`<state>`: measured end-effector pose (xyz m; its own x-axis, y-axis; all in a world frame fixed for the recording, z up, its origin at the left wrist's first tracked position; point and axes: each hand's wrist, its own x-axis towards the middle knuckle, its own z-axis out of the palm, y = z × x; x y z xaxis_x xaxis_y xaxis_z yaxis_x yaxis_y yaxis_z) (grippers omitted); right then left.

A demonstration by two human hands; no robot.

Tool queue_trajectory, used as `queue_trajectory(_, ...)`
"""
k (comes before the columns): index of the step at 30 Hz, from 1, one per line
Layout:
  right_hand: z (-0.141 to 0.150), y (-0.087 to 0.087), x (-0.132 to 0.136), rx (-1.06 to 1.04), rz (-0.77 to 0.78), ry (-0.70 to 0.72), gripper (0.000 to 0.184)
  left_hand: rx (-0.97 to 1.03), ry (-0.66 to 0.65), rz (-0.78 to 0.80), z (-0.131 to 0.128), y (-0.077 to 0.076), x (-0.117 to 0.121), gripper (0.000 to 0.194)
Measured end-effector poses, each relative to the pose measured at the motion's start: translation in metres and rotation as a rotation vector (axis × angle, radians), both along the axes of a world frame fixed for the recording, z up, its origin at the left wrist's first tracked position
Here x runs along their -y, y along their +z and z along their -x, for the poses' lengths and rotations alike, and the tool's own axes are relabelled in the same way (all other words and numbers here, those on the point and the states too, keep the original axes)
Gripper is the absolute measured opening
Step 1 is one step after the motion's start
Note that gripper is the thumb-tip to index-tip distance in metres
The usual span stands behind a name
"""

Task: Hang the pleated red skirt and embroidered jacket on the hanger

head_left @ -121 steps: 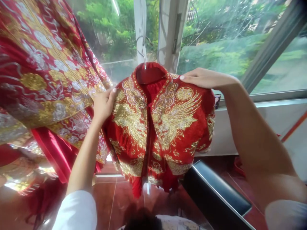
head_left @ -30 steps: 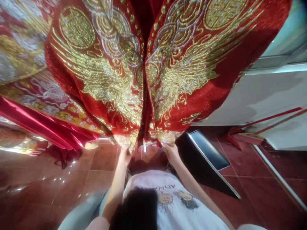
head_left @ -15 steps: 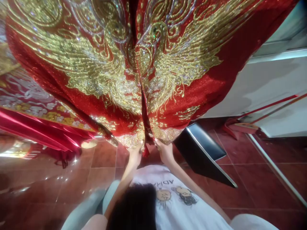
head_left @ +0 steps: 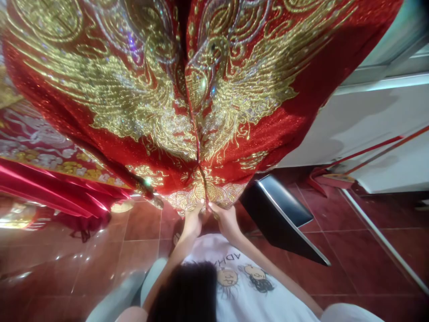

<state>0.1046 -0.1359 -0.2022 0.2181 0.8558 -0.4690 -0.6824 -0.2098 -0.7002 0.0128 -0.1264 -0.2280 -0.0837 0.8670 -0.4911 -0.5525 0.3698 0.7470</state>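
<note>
A red jacket [head_left: 278,129] with gold and silver beaded embroidery hangs in front of me, its wing-shaped pattern mirrored on both front panels. My left hand [head_left: 194,219] pinches the bottom corner of the left panel, thumb on top. My right hand [head_left: 224,217] pinches the bottom corner of the right panel the same way. The two front edges meet at the hem, where a round gold motif [head_left: 204,193] lines up across the opening. Higher up, a dark gap shows between the panels. The fingers under the cloth are hidden.
A black panel-like object with a silver edge [head_left: 275,214] stands tilted at the right. Beyond it, a red-handled dustpan [head_left: 335,180] rests by the white wall [head_left: 375,120]. Shiny pink-red cloth [head_left: 60,188] and another embroidered garment [head_left: 40,134] hang at left. The floor is red tile.
My hands have come closer together, drawing the two front edges until they meet at the hem. The gap low between the panels has closed. The view has shifted slightly.
</note>
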Motion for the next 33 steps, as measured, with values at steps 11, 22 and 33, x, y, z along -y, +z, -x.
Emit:
queue_trajectory(11,0.001,0.006,0.006,0.025,0.025,0.008,0.032,0.068,0.017,0.01,0.0,-0.008,0.002,0.038)
queue_trajectory(22,0.013,0.008,-0.002,-0.037,0.051,-0.094,0.035,-0.194,0.181,-0.056,-0.004,-0.006,0.005,0.053)
queue_trajectory(33,0.014,-0.008,-0.004,0.054,0.082,-0.11,0.031,-0.266,0.179,-0.095,0.0,-0.04,0.01,0.06)
